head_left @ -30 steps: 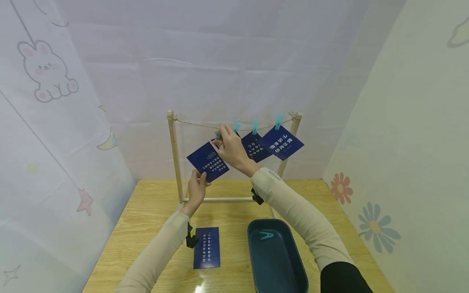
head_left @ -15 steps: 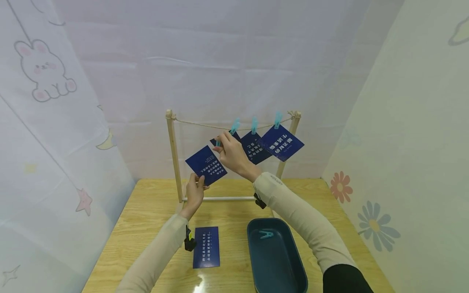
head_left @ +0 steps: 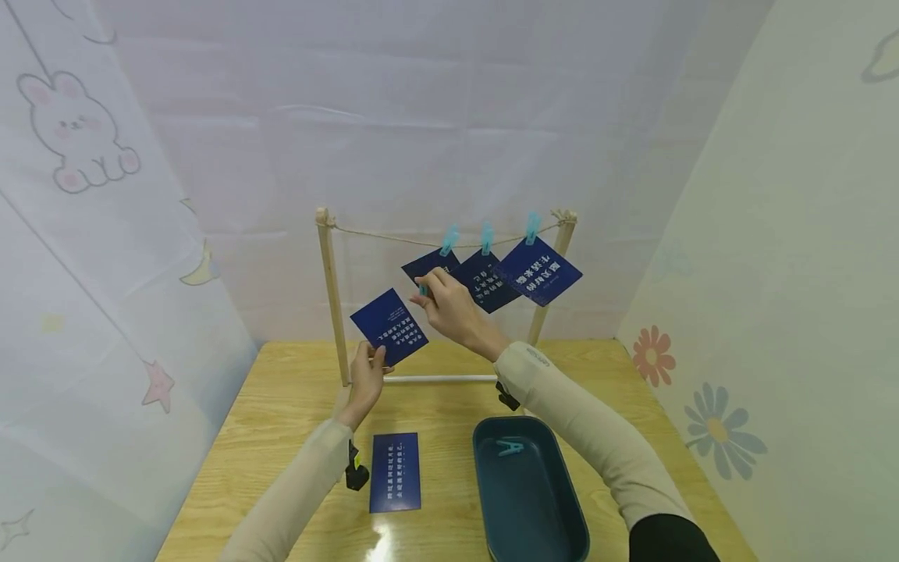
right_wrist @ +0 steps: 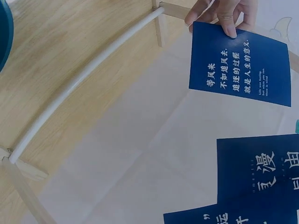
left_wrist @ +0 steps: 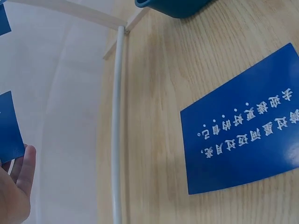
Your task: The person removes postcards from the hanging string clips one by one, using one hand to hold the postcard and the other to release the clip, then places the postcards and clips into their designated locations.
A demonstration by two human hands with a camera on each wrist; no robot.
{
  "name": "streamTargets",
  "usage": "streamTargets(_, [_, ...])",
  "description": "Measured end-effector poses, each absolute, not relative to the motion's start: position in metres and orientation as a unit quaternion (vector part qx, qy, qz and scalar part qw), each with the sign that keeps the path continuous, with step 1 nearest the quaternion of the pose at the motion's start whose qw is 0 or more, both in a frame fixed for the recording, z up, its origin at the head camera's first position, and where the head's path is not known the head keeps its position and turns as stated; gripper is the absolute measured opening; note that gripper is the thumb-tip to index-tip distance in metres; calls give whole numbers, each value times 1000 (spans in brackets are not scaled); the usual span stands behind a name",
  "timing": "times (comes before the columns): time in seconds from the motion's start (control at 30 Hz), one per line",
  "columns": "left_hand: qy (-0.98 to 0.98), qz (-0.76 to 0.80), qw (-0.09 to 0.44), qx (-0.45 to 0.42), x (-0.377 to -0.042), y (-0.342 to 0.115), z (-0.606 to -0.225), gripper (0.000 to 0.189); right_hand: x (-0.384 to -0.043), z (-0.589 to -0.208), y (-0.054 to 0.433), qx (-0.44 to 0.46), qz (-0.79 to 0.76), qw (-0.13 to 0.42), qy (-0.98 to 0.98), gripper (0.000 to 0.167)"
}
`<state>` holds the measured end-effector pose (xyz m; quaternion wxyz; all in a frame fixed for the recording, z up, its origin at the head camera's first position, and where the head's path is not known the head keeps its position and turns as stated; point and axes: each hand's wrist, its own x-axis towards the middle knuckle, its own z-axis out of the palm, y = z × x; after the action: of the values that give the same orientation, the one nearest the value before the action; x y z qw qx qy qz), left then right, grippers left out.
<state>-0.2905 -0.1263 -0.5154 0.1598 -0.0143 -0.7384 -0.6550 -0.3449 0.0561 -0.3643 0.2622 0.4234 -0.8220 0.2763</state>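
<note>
My left hand (head_left: 371, 361) pinches the lower corner of a dark blue card (head_left: 389, 326) with white lettering and holds it up in front of the wooden rack (head_left: 328, 297). The right wrist view shows that hand's fingers (right_wrist: 227, 21) on the card (right_wrist: 240, 63). My right hand (head_left: 427, 287) pinches a teal clothespin (head_left: 423, 289) at the card's upper right corner, below the string (head_left: 382, 236). Whether the pin bites the card is hidden. Three blue cards (head_left: 537, 272) hang from the string on teal pins.
Another blue card (head_left: 396, 472) (left_wrist: 247, 135) lies flat on the wooden table (head_left: 295, 406). A dark teal tray (head_left: 562, 507) at the front right holds one teal clothespin (head_left: 510, 447). The rack's white bottom rod (head_left: 435, 378) (left_wrist: 117, 130) crosses the table. Cloth walls close in three sides.
Both hands have come down and slightly left with the card and the clothespin, away from the string. The hanging cards have not moved.
</note>
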Motion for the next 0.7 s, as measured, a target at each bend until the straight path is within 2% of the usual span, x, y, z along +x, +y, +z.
streamTargets(0.17, [-735, -661, 150, -17, -281, -131, -515, 16, -344, -373, 62, 428, 280, 264, -818, 21])
streamTargets(0.3, [-736, -666, 119, -21, -277, -135, -520, 15, -343, -379, 66, 426, 274, 266, -820, 28])
streamTargets(0.53, [-740, -666, 86, -29, -275, -141, -540, 17, -338, -392, 77, 432, 252, 251, -829, 27])
streamTargets(0.7, [-745, -662, 66, -51, -267, -145, -541, 15, -337, -400, 82, 440, 247, 242, -829, 17])
